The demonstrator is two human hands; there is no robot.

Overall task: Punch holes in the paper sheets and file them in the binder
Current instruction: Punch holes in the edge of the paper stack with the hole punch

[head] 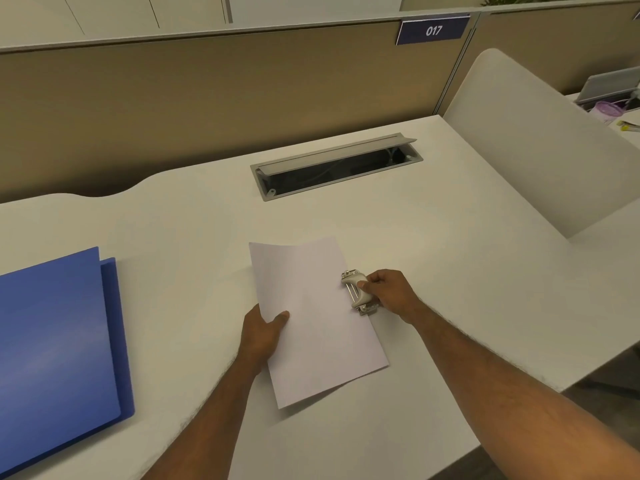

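White paper sheets (315, 317) lie on the white desk (194, 216) in front of me. Their right edge is slid into a small grey-white hole punch (354, 289). My right hand (388, 292) grips the punch from the right, thumb on its handle. My left hand (265, 332) pinches the left edge of the sheets, thumb on top and fingers underneath. A closed blue binder (59, 348) lies flat at the desk's left side, well apart from both hands.
An open grey cable tray (336, 168) is set into the desk behind the paper. A brown partition (207, 98) runs along the back. A white side divider (540, 143) stands at the right; the desk's front edge slants near my right forearm.
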